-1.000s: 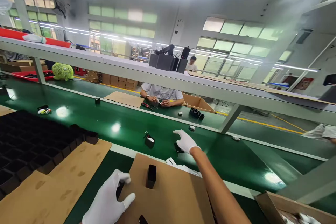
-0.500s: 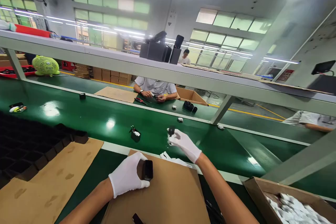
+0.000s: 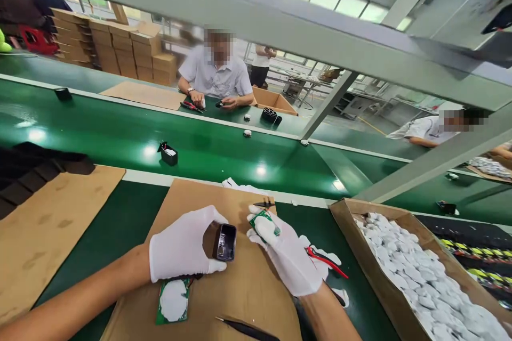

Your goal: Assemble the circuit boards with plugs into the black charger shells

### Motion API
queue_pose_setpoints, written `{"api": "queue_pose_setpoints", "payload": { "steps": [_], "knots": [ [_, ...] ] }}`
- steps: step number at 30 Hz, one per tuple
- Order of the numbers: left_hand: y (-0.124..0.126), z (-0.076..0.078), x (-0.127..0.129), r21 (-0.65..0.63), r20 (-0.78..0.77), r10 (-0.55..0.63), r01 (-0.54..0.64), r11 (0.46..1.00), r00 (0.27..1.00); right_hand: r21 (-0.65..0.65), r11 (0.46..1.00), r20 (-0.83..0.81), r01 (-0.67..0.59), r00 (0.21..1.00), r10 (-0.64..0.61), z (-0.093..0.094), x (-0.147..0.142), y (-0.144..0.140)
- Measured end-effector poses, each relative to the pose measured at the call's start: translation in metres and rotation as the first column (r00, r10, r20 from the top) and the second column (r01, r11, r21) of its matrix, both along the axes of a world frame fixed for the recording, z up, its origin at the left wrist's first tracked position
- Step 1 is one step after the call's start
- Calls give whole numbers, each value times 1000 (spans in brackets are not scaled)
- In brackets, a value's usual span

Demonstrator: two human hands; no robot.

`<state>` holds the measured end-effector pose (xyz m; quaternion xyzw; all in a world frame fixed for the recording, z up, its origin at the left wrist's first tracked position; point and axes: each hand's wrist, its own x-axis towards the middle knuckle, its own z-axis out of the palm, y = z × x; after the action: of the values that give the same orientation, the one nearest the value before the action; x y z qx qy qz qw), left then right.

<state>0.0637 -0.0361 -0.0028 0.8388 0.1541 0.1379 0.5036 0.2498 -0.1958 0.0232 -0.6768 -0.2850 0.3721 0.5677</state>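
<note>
Left hand [image 3: 186,248] pinching small black plastic case [image 3: 226,242] over middle of brown cardboard sheet [image 3: 248,293]. Right hand [image 3: 286,256] fingers pinching small green circuit board [image 3: 262,219] just beside it. Best keeping case steady, opening up, lining board straight.

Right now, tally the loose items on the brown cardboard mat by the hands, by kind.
Small black open-top plastic case, in the left hand: 1
Small green circuit board, in the right hand: 1
Green card with white pad: 1
Black tweezers: 1
Total: 4
</note>
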Motion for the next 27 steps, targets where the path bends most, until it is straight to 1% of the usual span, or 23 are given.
{"api": "queue_pose_setpoints", "payload": {
  "steps": [3,5,7,8,10,12,13,16,19,21,23,24,26,27],
  "knots": [
    [-4,4,3,22,46,1,-2,1000,999,-43,999,81,-3,997,6,-3,0,-2],
    [-9,7,1,17,67,4,-5,1000,998,-94,996,217,6,976,15,-8,1,-2],
    [-16,10,-2,6,95,1,-1,1000,996,-124,992,342,19,939,25,-15,2,-2],
    [-20,11,-4,-1,112,-1,1,1000,994,-126,992,367,3,929,44,-17,3,-2],
    [-26,13,-6,-14,133,-8,10,1000,991,-110,991,359,-73,927,108,-21,7,-4],
    [-29,17,-7,-21,115,-30,32,999,993,-98,985,335,-141,928,166,-20,13,-8],
    [-30,19,-6,-21,96,-40,43,999,995,-94,984,336,-148,926,172,-19,16,-11],
    [-27,25,-4,-11,55,-52,53,999,997,-129,986,412,-106,899,150,-14,22,-22],
    [-24,24,-2,20,40,-71,70,997,997,-161,986,494,-41,862,117,-6,20,-29],
    [-24,19,-2,-19,106,-23,25,1000,994,-134,991,485,-25,870,88,1,15,-29],
    [-28,13,-1,-117,197,63,-40,992,978,-94,995,471,-14,880,57,7,9,-26],
    [-30,11,-2,-164,218,96,-60,985,971,-72,997,470,-12,882,45,10,5,-25],
    [-34,10,-2,-197,184,131,-94,976,974,-21,1000,474,-13,880,22,12,0,-25],
    [-36,12,-2,-176,152,142,-115,978,978,16,1000,472,-20,882,10,11,-2,-27]
  ]
}}
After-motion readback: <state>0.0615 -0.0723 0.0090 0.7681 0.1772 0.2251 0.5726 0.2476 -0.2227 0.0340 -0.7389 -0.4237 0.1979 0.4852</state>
